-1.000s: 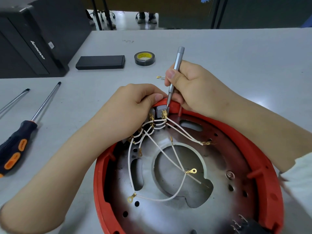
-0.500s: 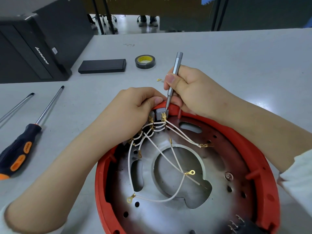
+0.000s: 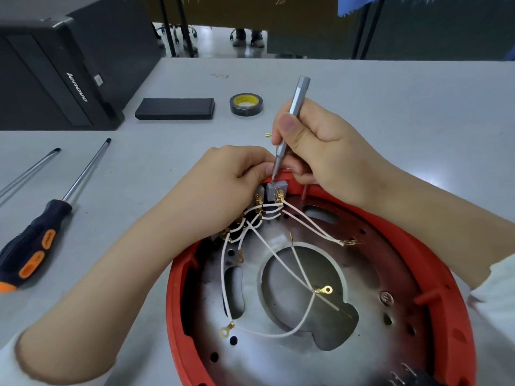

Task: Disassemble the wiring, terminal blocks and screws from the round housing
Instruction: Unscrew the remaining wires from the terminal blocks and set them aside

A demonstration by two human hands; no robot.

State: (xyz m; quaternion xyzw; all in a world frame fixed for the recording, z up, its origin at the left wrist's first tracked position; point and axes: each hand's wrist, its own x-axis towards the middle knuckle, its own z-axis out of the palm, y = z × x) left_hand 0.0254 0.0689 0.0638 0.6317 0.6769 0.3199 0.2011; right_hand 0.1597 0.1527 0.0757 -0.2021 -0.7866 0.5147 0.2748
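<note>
The round housing (image 3: 446, 316) has a red rim and a metal plate inside, and lies at the lower right. White wires (image 3: 281, 263) with gold ring terminals run across the plate to a grey terminal block (image 3: 274, 190) at the far rim. My left hand (image 3: 223, 188) curls over the wires and fittings just left of the block. My right hand (image 3: 315, 143) grips a slim silver screwdriver (image 3: 292, 115), its tip down on the top of the block. A screw (image 3: 386, 297) sits in the plate at the right.
A black-and-orange screwdriver (image 3: 36, 240) and a second shaft (image 3: 28, 174) lie on the left. A black case (image 3: 175, 108), a roll of tape (image 3: 246, 104) and a loose gold terminal (image 3: 268, 135) lie beyond my hands. A black computer tower (image 3: 61, 76) stands far left.
The view has shifted slightly, so the housing and hands sit a little lower in the frame. Both hands keep their grips, with the screwdriver tip still at the block.
</note>
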